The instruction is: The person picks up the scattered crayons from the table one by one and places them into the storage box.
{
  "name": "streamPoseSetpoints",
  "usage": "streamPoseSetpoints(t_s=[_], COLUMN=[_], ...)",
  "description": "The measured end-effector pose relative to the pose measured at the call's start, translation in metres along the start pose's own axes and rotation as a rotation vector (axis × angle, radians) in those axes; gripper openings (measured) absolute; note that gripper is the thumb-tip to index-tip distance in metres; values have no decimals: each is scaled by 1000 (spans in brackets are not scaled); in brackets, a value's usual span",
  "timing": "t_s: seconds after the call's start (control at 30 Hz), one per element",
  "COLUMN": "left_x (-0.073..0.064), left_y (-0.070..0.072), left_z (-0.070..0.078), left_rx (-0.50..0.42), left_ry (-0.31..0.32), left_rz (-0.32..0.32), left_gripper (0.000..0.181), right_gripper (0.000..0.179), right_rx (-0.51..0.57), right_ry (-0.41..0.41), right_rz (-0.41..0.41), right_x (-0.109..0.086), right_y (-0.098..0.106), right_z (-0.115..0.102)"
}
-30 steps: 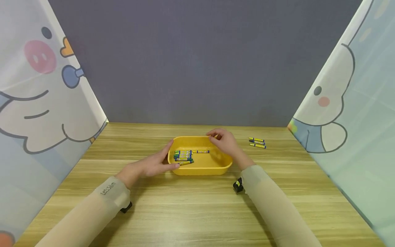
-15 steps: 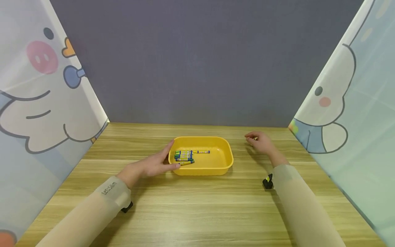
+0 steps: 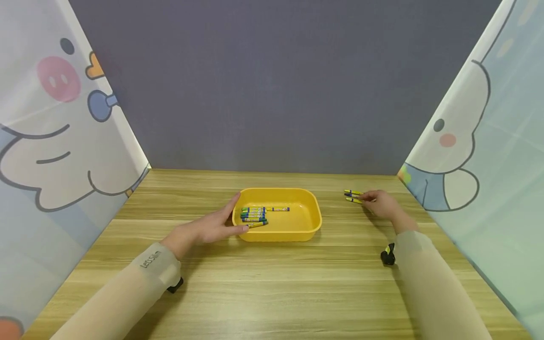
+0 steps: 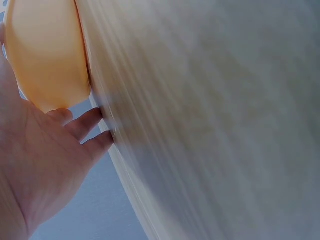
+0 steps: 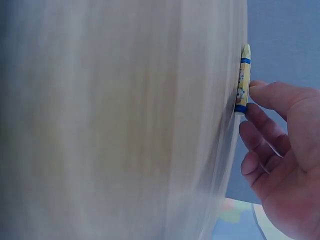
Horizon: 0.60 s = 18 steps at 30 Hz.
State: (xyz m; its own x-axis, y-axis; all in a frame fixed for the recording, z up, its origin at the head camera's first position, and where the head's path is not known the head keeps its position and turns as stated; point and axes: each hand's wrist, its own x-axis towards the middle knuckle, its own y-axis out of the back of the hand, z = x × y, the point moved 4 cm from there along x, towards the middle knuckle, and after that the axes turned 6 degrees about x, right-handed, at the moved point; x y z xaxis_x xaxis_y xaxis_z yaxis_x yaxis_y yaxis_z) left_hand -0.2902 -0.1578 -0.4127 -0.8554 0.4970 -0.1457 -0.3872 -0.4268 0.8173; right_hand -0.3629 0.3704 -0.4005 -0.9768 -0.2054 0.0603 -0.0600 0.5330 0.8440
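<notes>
**Dark grey panel behind a wood-grain surface**

From my remote seat I see cartoon-printed side panels flanking the work. Three slim yellow-and-blue wax crayons lie side by side toward the right rear. The right hand has its fingers half-curled at their right ends; I cannot tell whether that grip pinches one or only touches. The left hand is spread, unclenched, against the left end of a yellow round-cornered tray, likely plastic, holding more crayons.

I judge each crayon light, stiff, slightly slick and liable to snap, so I would take it mid-barrel, gently. The panel limits reach behind; a stretch of wood separates the three from the tray, whose raised rim is the edge to mind.
</notes>
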Motion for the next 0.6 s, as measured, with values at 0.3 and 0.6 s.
streamPoseSetpoints(t_s=[0.3,0.6], left_x=[-1,-1], left_y=[0,0], left_z=[1,0], left_rx=[0,-10], left_ry=[2,0], left_rz=[6,6], left_gripper=[118,119], right_gripper=[32,29], right_rx=[17,22], right_ry=[-28,-1], right_rz=[-53,-56], right_x=[-2,0], right_y=[0,1], right_z=[6,6])
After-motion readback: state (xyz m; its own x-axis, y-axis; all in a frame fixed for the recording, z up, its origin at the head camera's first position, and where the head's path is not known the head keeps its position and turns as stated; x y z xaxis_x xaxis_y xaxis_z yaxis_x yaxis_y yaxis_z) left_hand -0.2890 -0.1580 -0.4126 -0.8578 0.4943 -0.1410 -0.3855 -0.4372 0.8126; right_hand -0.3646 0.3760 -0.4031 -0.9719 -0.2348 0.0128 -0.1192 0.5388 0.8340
